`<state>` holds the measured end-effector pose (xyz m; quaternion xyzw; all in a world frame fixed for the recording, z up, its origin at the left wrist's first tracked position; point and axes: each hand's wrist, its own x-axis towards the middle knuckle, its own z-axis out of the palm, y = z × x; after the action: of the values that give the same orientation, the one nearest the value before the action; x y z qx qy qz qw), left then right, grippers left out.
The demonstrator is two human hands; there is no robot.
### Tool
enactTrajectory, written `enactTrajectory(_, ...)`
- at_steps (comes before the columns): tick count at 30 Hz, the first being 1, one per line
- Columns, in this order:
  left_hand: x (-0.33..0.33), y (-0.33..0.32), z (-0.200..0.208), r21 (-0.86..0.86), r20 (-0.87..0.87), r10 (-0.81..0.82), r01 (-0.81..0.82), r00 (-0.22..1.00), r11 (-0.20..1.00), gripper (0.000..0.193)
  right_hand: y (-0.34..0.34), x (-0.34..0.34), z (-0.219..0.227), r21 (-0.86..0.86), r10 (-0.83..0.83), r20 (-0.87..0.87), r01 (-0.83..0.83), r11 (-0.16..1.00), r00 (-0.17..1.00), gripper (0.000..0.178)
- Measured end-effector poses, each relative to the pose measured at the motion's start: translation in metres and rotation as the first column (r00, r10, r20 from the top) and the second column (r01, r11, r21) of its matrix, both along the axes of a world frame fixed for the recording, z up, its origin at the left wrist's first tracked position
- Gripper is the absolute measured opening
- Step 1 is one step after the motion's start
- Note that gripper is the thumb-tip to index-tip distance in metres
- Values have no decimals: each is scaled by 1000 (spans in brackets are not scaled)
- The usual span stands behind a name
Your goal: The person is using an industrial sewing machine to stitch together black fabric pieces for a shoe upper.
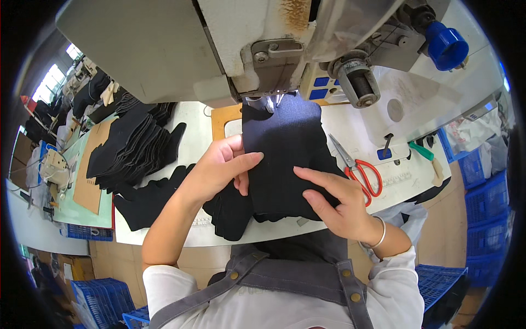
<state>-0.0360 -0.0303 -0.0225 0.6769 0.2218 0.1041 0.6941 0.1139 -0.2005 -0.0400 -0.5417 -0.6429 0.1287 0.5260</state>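
A black fabric piece (279, 170) lies in front of me, its far end under the lit needle area (276, 101) of a sewing machine. My left hand (227, 167) grips its left edge, thumb on top and fingers partly beneath. On the right side of the cloth rests my right hand (337, 205), thumb and index finger apart, the other fingers mostly hidden. More black cut pieces (230, 214) lie partly under the work at its lower left. Close to my right hand are scissors (364, 175) with red handles.
A tall stack of black cut pieces (134, 145) stands on the left of the white table (211, 233). The machine head (148, 49) overhangs the far side. A green-handled tool (422, 151) lies at the right. Blue crates (485, 211) are piled beyond the right edge.
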Motion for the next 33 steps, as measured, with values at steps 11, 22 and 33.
enactTrajectory(11, 11, 10, 2, 48, 49, 41, -43, 998, 998, 30, 14, 14, 4, -41, -44, -11, 43, 998, 999, 31)
enactTrajectory(22, 20, 25, 7, 35, 85, 127, -131, 988, 991, 31, 35, 30, 10, -106, -10, -76, 1, 994, 997, 26)
enactTrajectory(33, 27, 29, 0, -54, 130, 144, -138, 981, 989, 24, 53, 55, 17, -92, -18, -128, 6, 996, 992, 20)
